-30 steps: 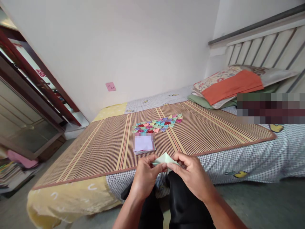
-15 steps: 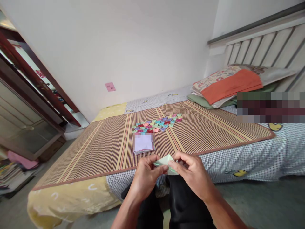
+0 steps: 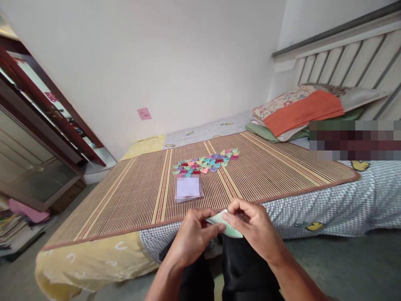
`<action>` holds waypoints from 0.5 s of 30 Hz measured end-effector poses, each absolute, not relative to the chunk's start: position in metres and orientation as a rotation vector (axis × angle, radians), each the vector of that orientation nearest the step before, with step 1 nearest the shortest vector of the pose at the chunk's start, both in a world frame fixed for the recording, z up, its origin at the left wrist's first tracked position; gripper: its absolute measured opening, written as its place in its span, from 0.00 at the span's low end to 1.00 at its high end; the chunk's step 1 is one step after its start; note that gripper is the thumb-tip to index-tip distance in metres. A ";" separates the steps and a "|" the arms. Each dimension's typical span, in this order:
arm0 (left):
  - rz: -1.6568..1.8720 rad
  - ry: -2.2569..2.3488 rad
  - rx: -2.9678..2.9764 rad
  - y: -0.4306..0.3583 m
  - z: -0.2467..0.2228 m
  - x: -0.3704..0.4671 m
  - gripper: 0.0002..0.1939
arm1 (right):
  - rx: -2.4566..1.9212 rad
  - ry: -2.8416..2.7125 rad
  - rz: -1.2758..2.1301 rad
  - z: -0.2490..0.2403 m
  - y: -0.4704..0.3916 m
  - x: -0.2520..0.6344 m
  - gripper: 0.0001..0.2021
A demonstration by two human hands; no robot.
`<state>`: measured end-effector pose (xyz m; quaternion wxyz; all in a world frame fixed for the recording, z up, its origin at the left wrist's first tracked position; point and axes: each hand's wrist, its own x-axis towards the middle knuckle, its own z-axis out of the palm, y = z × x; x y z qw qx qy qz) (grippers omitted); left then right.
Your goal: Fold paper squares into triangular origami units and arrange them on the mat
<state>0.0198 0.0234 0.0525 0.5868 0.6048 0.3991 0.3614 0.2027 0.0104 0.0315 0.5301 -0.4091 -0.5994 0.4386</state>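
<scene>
Between my two hands, over my lap at the bed's near edge, is a pale green sheet of folding paper (image 3: 230,228), partly folded. My left hand (image 3: 196,232) pinches its left side between thumb and fingers. On the other side, my right hand (image 3: 252,221) grips the upper right part, its thumb lying on the paper. Just beyond my hands, a stack of paper (image 3: 188,188) with a pale lilac top sheet rests on the mat, its rim partly blurred out. Behind the stack lie several small folded paper pieces (image 3: 205,162) in many colours, set in slanting rows.
A striped woven mat (image 3: 125,196) covers much of the bed. Pillows (image 3: 307,110) lie at the right by the white headboard (image 3: 344,58), near a pixelated patch. A pink note (image 3: 144,113) is on the wall. Books (image 3: 14,230) stand low at the left.
The green paper has turned between my fingers: its peak at the top has gone and its lower corner now points down to the right. Both hands keep their pinch and have barely moved.
</scene>
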 end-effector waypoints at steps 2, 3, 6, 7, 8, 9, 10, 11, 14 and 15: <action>0.835 0.933 1.417 0.023 0.052 0.018 0.15 | -0.966 -1.480 1.053 0.033 0.011 0.205 0.13; 0.837 0.933 1.411 0.023 0.052 0.018 0.14 | -0.965 -1.508 1.051 0.034 0.011 0.206 0.12; 0.858 0.924 1.366 0.023 0.051 0.019 0.15 | -0.961 -1.575 1.044 0.036 0.011 0.207 0.14; 0.879 0.923 1.343 0.024 0.051 0.020 0.16 | -0.965 -1.588 1.033 0.037 0.011 0.206 0.14; 0.912 0.925 1.318 0.024 0.050 0.021 0.17 | -0.974 -1.597 1.011 0.038 0.011 0.206 0.14; 0.955 0.932 1.293 0.024 0.050 0.023 0.17 | -0.988 -1.601 0.977 0.038 0.010 0.204 0.13; 1.004 0.942 1.270 0.025 0.049 0.024 0.18 | -1.006 -1.601 0.933 0.039 0.010 0.203 0.13; 1.051 0.952 1.253 0.025 0.049 0.025 0.18 | -1.020 -1.599 0.888 0.039 0.009 0.202 0.13; 1.148 0.970 1.236 0.027 0.049 0.026 0.18 | -1.043 -1.583 0.813 0.041 0.007 0.199 0.13; 1.159 0.965 1.239 0.027 0.049 0.026 0.18 | -1.050 -1.573 0.815 0.041 0.007 0.198 0.13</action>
